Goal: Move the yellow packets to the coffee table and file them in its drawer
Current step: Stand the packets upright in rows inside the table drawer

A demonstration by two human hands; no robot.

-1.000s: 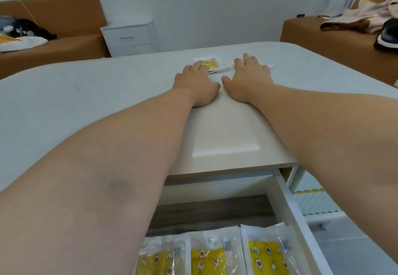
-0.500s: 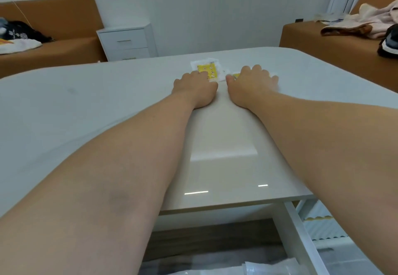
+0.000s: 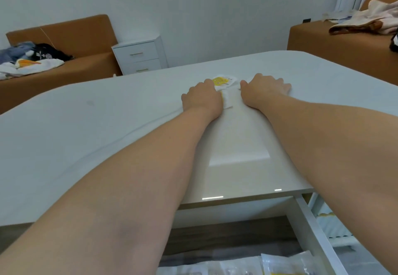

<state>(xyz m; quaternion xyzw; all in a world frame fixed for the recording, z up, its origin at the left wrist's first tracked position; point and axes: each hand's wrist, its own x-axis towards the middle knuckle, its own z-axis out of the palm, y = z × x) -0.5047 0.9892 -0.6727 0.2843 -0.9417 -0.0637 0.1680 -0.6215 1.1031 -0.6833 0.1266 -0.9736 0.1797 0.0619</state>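
Small clear packets with yellow contents (image 3: 221, 81) lie far out on the white coffee table (image 3: 107, 135). My left hand (image 3: 202, 98) has its fingers curled down over the near edge of one packet, and a second packet's clear wrapper (image 3: 228, 101) shows beside its thumb. My right hand (image 3: 266, 89) lies flat with fingers spread just right of the packets; what it covers is hidden. At the bottom the table's drawer (image 3: 316, 236) stands pulled out, with several more packets (image 3: 284, 266) lying flat in it.
A brown sofa with clothes (image 3: 32, 63) stands at the back left and a white bedside cabinet (image 3: 140, 57) beside it. Another brown seat with garments (image 3: 344, 44) is at the back right. White floor rails (image 3: 336, 231) show right of the drawer.
My hands have spread slightly apart on the packets, and a clear wrapper now shows between them. The view has tilted up, so less of the drawer is seen.
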